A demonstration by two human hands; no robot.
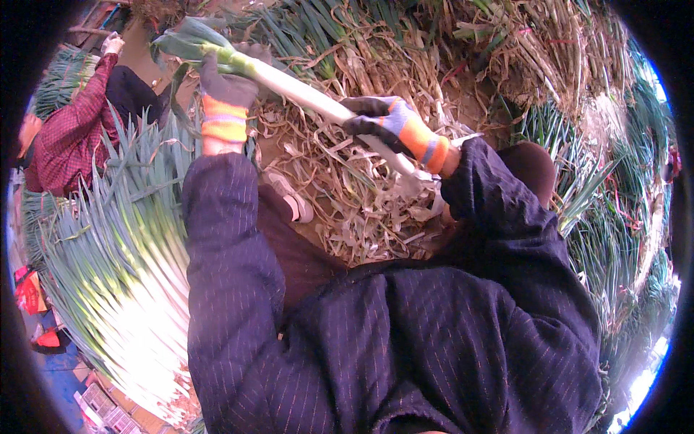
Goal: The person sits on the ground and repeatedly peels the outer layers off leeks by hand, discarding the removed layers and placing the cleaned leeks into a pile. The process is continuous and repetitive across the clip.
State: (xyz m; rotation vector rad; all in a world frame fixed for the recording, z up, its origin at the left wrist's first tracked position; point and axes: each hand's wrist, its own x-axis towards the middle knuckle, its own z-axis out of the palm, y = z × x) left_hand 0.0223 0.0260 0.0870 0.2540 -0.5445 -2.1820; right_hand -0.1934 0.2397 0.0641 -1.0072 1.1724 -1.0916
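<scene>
A long green onion [303,89] with a white stalk and green top slants across the upper middle of the view. My left hand [230,81], in a grey and orange work glove, grips it just below the leaves. Lower on the white stalk, my right hand [398,127] is closed around it in a matching glove. The root end points down to the right, by my right wrist. Beneath the stalk, dry peeled leaves [363,217] cover the ground between my legs.
A large pile of cleaned green onions [141,271] lies at my left. Beyond it sits a person in a red checked shirt [76,138]. Untrimmed onions with dry leaves [379,59] lie ahead, and more green bundles [612,260] line the right side.
</scene>
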